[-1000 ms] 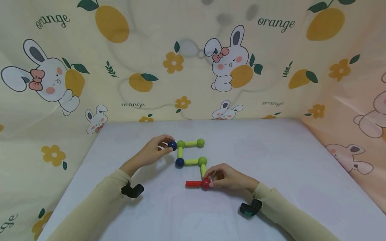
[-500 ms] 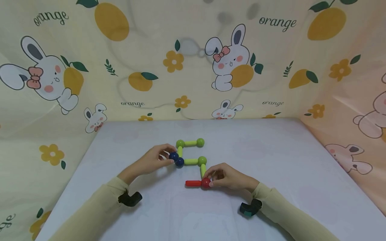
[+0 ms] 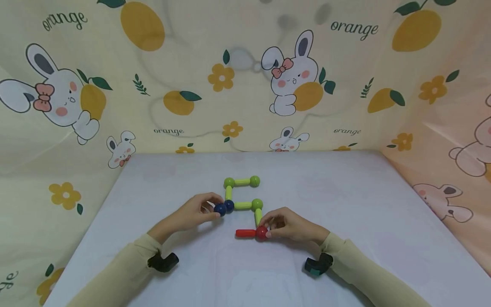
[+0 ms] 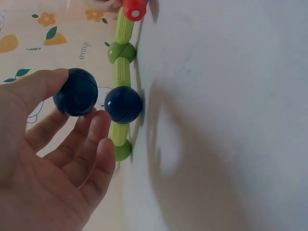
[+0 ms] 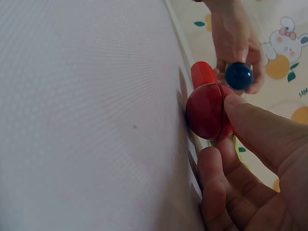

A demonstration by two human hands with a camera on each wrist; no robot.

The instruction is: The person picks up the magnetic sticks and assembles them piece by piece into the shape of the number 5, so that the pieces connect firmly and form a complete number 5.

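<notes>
A dark blue ball [image 4: 75, 92] is pinched between the thumb and fingers of my left hand [image 3: 195, 212], held up off the table. Beside it, a second blue ball [image 4: 123, 105] forms a corner of a chain of magnetic balls and rods lying on the table. Light green rods [image 3: 242, 206] and green balls [image 3: 257, 204] make up the rest of that chain. At its near end my right hand [image 3: 294, 226] pinches a red ball [image 5: 204, 111]. From this ball a red rod [image 3: 245, 233] points left, its far end free.
The white tabletop [image 3: 330, 187] spreads around the chain. A cloth backdrop [image 3: 149, 76] printed with rabbits and oranges rises behind the table and along both sides. Each wrist wears a small black camera [image 3: 163, 262].
My left hand has carried its blue ball from beside the far green corner ball toward me, down to the chain's blue ball. My right hand stays on the red ball.
</notes>
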